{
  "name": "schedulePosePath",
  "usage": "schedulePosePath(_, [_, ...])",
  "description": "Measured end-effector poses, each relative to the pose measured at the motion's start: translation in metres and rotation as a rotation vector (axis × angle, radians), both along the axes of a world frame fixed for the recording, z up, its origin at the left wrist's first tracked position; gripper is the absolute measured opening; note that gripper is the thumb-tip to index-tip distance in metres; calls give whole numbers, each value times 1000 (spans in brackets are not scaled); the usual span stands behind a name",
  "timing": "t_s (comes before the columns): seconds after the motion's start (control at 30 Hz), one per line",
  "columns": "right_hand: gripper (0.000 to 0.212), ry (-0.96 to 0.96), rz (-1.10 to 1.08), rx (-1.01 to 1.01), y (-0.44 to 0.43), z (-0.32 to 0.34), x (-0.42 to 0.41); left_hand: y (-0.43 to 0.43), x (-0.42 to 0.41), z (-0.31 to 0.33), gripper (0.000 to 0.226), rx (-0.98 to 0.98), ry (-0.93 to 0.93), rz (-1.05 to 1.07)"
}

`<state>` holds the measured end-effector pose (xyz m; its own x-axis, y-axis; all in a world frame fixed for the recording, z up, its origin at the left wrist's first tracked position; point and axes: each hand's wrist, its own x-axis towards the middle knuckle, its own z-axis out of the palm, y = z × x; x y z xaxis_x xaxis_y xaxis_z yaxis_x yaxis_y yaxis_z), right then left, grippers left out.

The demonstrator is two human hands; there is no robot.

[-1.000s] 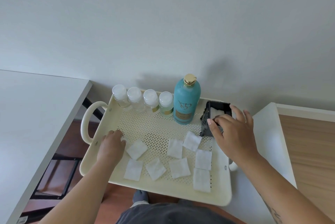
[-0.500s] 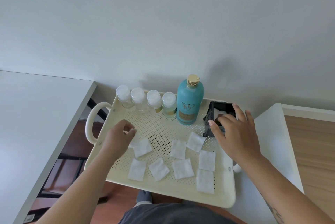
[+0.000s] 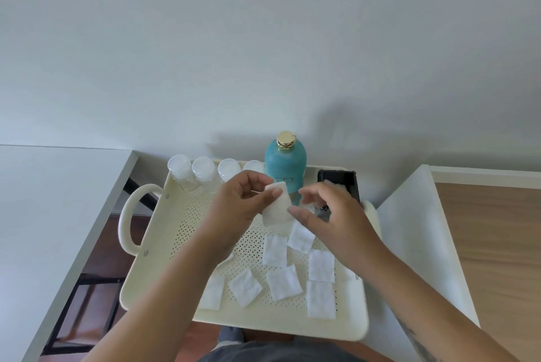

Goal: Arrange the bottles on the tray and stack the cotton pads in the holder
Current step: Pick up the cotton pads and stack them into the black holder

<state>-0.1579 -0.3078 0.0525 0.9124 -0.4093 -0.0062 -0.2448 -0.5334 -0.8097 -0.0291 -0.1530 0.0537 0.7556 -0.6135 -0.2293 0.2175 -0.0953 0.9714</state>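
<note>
A cream perforated tray (image 3: 263, 323) carries several small white-capped bottles (image 3: 203, 168) in a row along its far edge. Next to them stands a tall teal bottle (image 3: 285, 162) with a gold cap. The black holder (image 3: 341, 180) stands at the tray's back right corner. Several square cotton pads (image 3: 283, 282) lie scattered on the tray's near half. My left hand (image 3: 237, 206) pinches one cotton pad (image 3: 276, 205) above the tray's middle. My right hand (image 3: 330, 221) hovers beside that pad, thumb and forefinger spread, the thumb tip at its lower edge.
A white table (image 3: 44, 215) lies to the left, beyond the tray's left handle (image 3: 128, 215). On the right are a white surface (image 3: 415, 230) and a wooden top (image 3: 497, 244). A plain wall rises behind.
My left hand took a pad from the tray's left side and lifted it to the middle. My right hand left the holder and came across to the pad.
</note>
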Motion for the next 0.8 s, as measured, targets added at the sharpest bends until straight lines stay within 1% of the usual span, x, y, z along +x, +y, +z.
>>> schedulePosePath(0.03, [32,22,-24,141,0,1,1,-5,-2,2,30,-15,8,-20])
schedulePosePath(0.1, [26,39,-49,351,-2,0,2,-13,-6,3,35,-22,10,-50])
schedulePosePath(0.17, [15,31,-56,456,-5,0,1,-19,-8,3,36,-10,5,-68])
schedulePosePath(0.23, [6,10,-78,486,-7,1,-1,-21,-8,3,36,10,-8,-79])
schedulePosePath(0.3, [3,-7,-106,481,-9,1,-2,-22,-7,1,38,34,-37,-82])
schedulePosePath(0.43, [6,-1,-168,379,-19,1,-3,-15,2,-12,39,144,-101,-24])
schedulePosePath(0.53, [5,4,-277,245,-33,-1,-5,1,12,-34,29,354,-194,49])
schedulePosePath(0.63, [5,3,-397,221,-48,-7,-6,26,16,-62,20,569,-306,84])
schedulePosePath(0.73, [4,42,-438,203,-58,-15,-7,50,16,-86,17,747,-443,57])
schedulePosePath(0.8, [5,66,-432,151,-60,-20,-7,63,15,-98,18,844,-512,27])
